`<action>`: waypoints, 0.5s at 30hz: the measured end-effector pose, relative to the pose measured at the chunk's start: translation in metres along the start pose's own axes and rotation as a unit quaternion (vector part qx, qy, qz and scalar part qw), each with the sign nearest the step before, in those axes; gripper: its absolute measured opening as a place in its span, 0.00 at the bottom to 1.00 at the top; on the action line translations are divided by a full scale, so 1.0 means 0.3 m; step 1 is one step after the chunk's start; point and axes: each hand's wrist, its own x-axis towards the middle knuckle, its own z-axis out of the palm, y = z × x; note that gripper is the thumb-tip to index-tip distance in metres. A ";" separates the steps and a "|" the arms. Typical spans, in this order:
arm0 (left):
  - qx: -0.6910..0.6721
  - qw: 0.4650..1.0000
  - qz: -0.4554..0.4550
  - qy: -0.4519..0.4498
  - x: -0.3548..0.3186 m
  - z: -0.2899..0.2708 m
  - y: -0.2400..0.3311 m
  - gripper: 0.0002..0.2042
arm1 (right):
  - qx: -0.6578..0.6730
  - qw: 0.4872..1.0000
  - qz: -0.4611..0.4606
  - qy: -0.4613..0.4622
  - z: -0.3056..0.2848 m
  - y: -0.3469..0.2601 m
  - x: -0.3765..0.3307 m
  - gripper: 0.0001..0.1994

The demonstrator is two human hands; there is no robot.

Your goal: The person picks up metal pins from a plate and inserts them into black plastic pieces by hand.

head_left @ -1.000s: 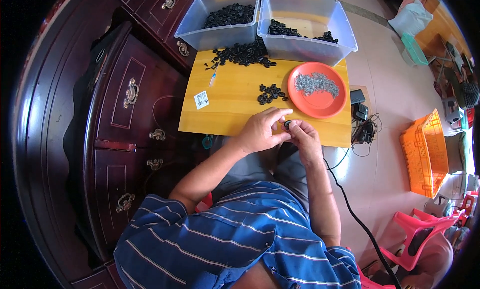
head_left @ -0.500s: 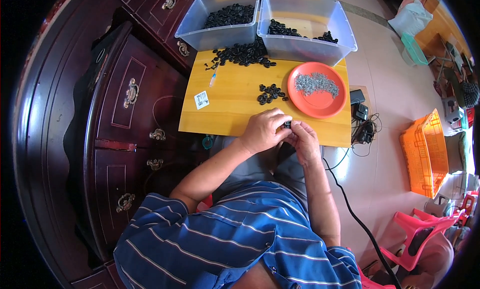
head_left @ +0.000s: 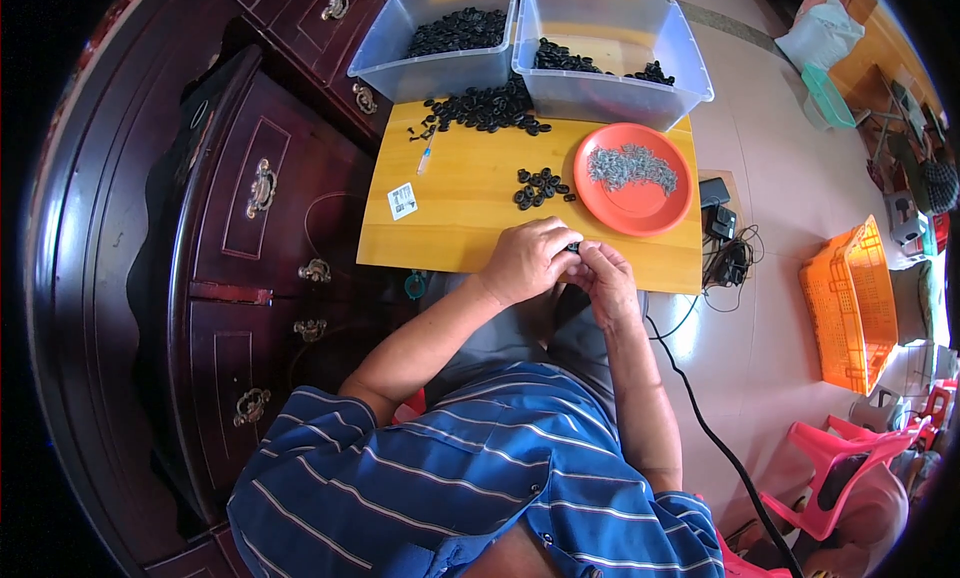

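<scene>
Pinching one small black part (head_left: 573, 248) together, left hand (head_left: 527, 261) and right hand (head_left: 603, 275) hide its orientation.

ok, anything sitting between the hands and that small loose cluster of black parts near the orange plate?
Nothing visible. Both hands, left hand and right hand, meet at the table's near edge on a small black part. The wooden tabletop between them and the small cluster of black parts is bare; the orange plate lies to its right.

at the near edge of a small wooden table (head_left: 460, 218), the left hand (head_left: 525, 261) and right hand (head_left: 603, 274) meet, pinching a small black part (head_left: 573, 247) between them. a little heap of black rings (head_left: 540, 186) lies just beyond, beside an orange plate (head_left: 640, 208) of grey metal bits.
</scene>
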 end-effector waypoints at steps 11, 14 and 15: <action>-0.039 0.999 -0.010 0.022 0.004 0.006 -0.003 0.13 | -0.010 0.999 -0.027 0.017 0.000 0.011 0.018 0.07; -0.051 0.998 -0.028 0.028 0.006 0.007 0.001 0.15 | -0.006 1.000 -0.025 0.017 0.004 0.006 0.013 0.07; -0.050 0.998 -0.027 0.032 0.006 0.008 0.000 0.15 | -0.006 1.000 -0.025 0.017 0.005 0.006 0.013 0.07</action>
